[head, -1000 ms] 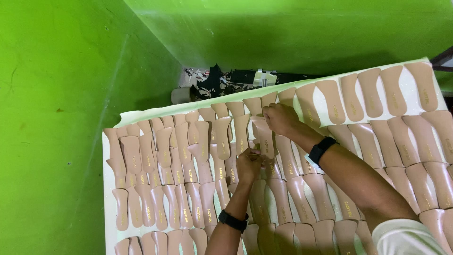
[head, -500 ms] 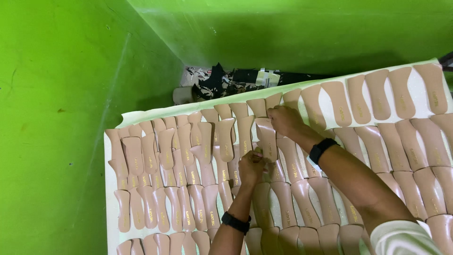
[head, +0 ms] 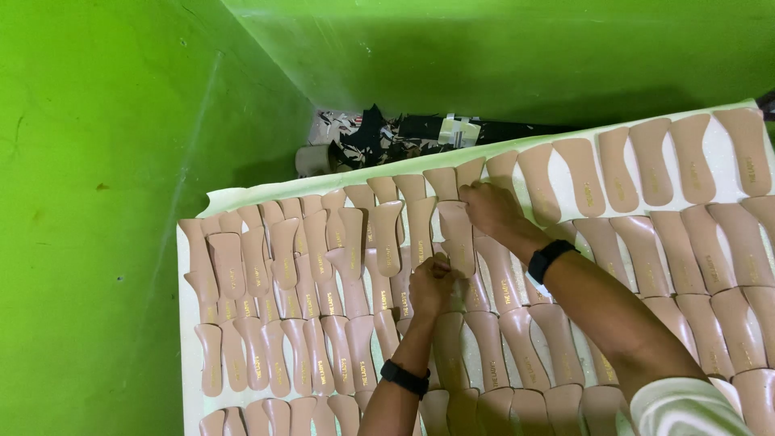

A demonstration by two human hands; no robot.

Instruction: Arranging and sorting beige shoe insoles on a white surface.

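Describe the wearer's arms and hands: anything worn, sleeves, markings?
Both hands are bare, no gloves. The left hand has a black band on its wrist. The right hand has a black band with a pale underside on its wrist. Forearms are uncovered; a light striped sleeve shows at the right upper arm.

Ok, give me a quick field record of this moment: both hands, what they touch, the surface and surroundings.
left hand: fingers curled on the lower end of a tan insole-shaped cut piece
right hand: pressing that piece's upper end
grip: whether either hand closes on the piece is hidden
surface: pale cream sheet, covered in rows of like pieces
wrists: black bands on both
surroundings: green walls, dark scraps behind the sheet
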